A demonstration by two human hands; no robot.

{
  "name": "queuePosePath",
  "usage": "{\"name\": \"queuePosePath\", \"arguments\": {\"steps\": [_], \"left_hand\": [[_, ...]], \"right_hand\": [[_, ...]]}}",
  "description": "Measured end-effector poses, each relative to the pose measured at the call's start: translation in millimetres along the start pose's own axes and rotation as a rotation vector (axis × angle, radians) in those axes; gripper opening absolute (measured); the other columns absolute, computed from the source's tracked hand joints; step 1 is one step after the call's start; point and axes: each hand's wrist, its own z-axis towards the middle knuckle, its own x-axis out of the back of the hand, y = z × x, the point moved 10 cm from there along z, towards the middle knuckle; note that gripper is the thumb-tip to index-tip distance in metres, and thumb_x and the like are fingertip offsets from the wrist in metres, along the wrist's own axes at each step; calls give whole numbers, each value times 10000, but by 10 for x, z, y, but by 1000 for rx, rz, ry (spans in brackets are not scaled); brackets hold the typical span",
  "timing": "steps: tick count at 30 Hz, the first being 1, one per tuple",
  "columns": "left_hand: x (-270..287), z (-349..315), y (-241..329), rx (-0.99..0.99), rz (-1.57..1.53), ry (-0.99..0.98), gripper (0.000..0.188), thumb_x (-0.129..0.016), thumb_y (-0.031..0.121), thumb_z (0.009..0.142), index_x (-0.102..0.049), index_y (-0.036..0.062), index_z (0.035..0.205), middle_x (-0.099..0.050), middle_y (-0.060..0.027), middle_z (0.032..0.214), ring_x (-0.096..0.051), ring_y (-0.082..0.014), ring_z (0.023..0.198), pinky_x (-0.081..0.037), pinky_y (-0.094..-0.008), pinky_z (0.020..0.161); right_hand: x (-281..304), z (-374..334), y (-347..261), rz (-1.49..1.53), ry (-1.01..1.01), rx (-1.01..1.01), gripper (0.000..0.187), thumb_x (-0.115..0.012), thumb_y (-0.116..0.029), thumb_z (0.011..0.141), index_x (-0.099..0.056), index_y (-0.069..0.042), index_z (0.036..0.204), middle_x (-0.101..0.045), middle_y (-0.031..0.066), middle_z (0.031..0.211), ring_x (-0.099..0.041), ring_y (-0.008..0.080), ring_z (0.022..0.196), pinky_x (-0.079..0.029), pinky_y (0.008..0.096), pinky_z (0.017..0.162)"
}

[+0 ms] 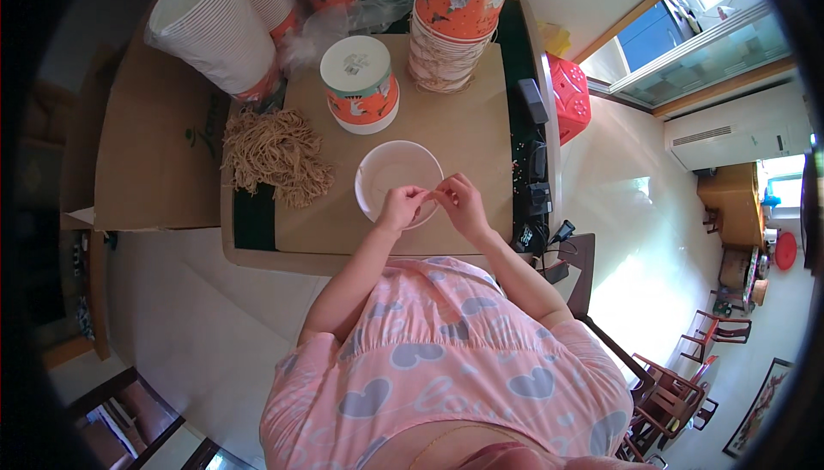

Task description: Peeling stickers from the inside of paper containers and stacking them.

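Observation:
A white paper bucket [384,169] stands with its open mouth up on the cardboard sheet before me. My left hand [403,206] is closed in a pinch over the bucket's near right side. My right hand [462,204] meets it at the right rim, its thumb and fingertips also pinched together. Whatever the fingertips grip is too small to make out. To the left lies a tangled heap of tan cords [276,157]. Beyond my hands, an orange patterned paper bucket [362,101] rests upside down.
A tall upside-down bucket stack [446,49], with cords around its lower part, stands at the far right. Wrapped stacks of white buckets [210,28] rise at the far left by a cardboard box [159,135]. Black power adapters [537,161] line the table's right edge, near a red stool [568,97].

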Motion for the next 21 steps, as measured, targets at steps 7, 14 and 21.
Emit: {"name": "queuePosePath", "arguments": {"steps": [7, 14, 21], "left_hand": [[-134, -85, -240, 319, -425, -183, 137, -571, 178, 899, -630, 56, 886, -542, 16, 718, -464, -51, 517, -305, -183, 406], [-170, -135, -198, 340, -456, -227, 138, -596, 184, 882, -626, 55, 843, -544, 12, 727, -480, -60, 532, -310, -188, 409], [-131, -122, -230, 349, -562, -203, 123, -613, 175, 870, -642, 55, 865, -541, 15, 706, -465, -58, 527, -305, -190, 410]], "right_hand": [[-31, -137, -41, 17, 98, 97, 88, -679, -61, 783, -633, -19, 845, -599, 101, 864, -610, 197, 724, -500, 286, 634], [23, -175, -39, 60, 169, 74, 67, -677, -37, 781, -638, -17, 832, -603, 106, 841, -608, 209, 716, -503, 296, 631], [24, -222, -198, -93, 195, 256, 134, -658, -19, 766, -664, -36, 898, -612, 106, 889, -601, 253, 818, -492, 339, 706]]}}
